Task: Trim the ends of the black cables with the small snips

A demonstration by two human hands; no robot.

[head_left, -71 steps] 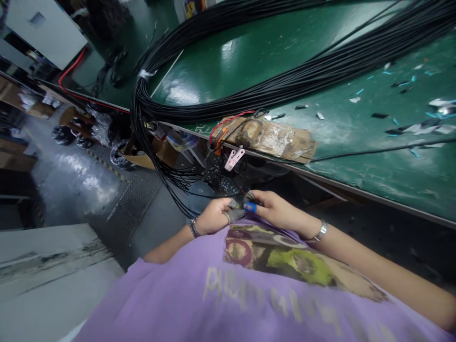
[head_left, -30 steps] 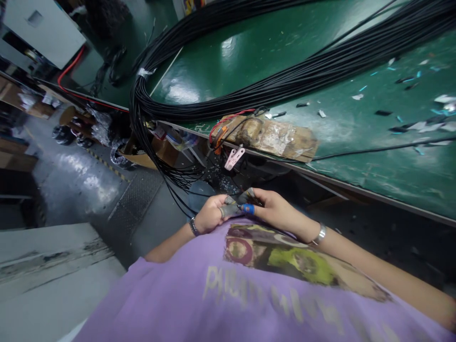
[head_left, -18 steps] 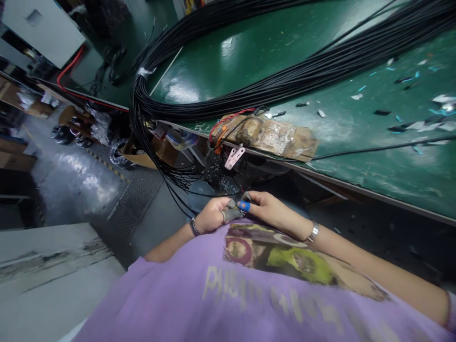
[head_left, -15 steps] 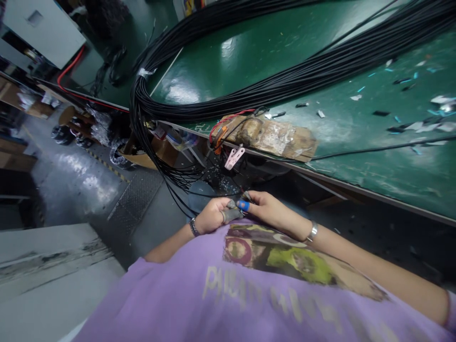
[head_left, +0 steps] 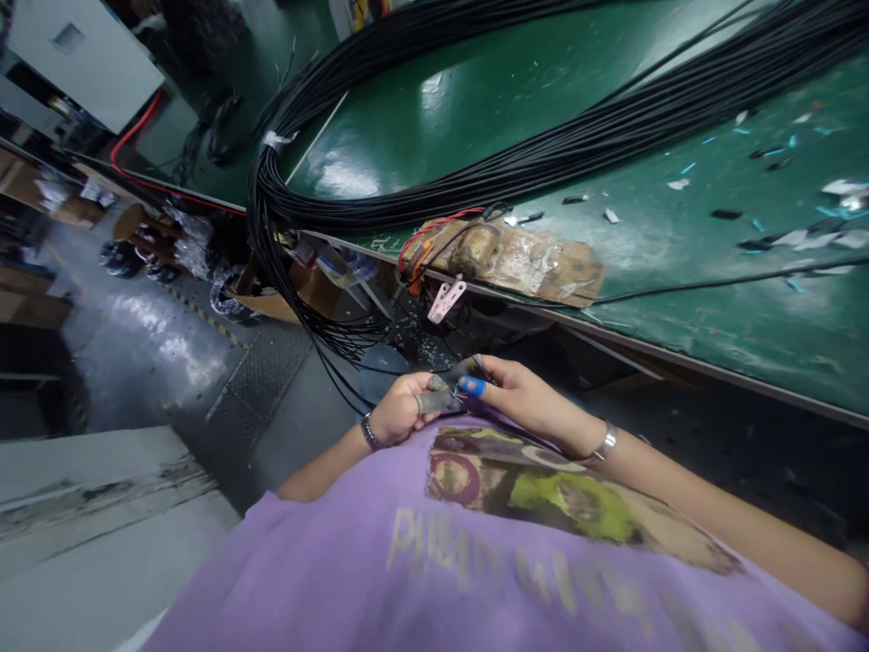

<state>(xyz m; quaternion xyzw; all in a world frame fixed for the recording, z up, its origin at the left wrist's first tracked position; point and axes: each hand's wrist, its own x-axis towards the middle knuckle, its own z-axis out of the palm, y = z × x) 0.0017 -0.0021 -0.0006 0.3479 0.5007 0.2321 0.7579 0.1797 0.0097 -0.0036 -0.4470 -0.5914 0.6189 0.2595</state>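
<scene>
Both hands, left hand (head_left: 400, 412) and right hand (head_left: 520, 398), pinch a thin black cable (head_left: 380, 369) running up-left.

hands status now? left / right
Left hand: closed, pinching a thin black cable end.
Right hand: fingers closed on the same cable end.

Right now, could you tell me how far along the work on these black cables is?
Done: offcuts litter the green bench, which suggests earlier trimming. In hand: the left hand and right hand pinch one cable end together below the bench edge. Left: the thick cable bundle on the bench, with many ends hanging off it.
</scene>
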